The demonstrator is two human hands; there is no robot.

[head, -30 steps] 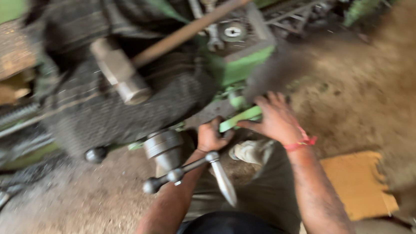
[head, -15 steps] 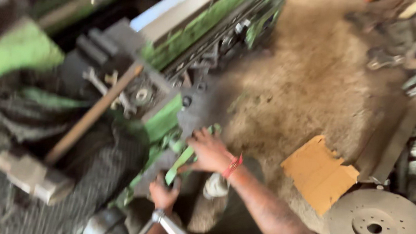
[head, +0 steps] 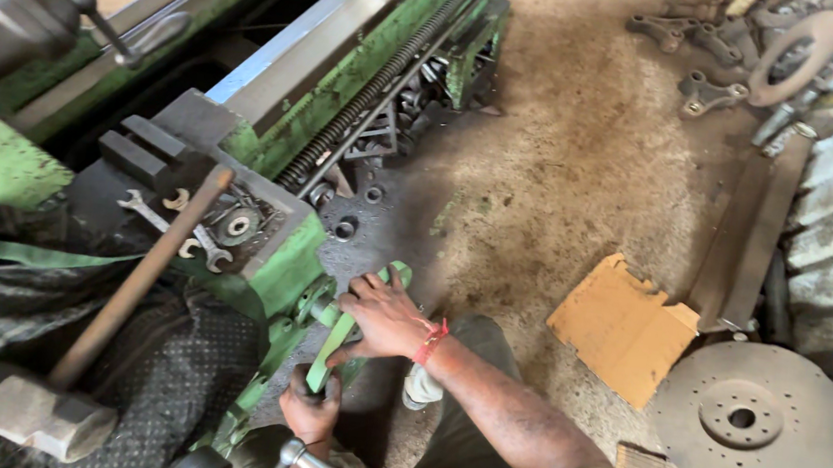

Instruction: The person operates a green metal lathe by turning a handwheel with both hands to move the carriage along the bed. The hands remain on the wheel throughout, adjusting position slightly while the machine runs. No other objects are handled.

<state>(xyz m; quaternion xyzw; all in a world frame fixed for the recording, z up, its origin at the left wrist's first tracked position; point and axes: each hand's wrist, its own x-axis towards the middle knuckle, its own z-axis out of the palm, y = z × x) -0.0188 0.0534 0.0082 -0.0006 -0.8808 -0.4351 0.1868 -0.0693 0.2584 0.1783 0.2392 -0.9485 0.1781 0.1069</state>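
Both hands grip a green lever (head: 337,343) low on the lathe's front — right hand (head: 381,313) closed round its upper part, left hand (head: 309,410) clamped below — mid-pull, needing steady, joint force.

The lathe (head: 349,88) is cast metal under chipped, grimy green paint, its lead screw (head: 380,80) bare greased steel. The green lever (head: 337,343) wears the same worn paint. The sledgehammer (head: 74,355) has a rough wooden handle and dull pitted head. Matt torn cardboard (head: 624,327) and a rusty steel disc (head: 751,424) lie on the gritty, dusty floor (head: 585,148).
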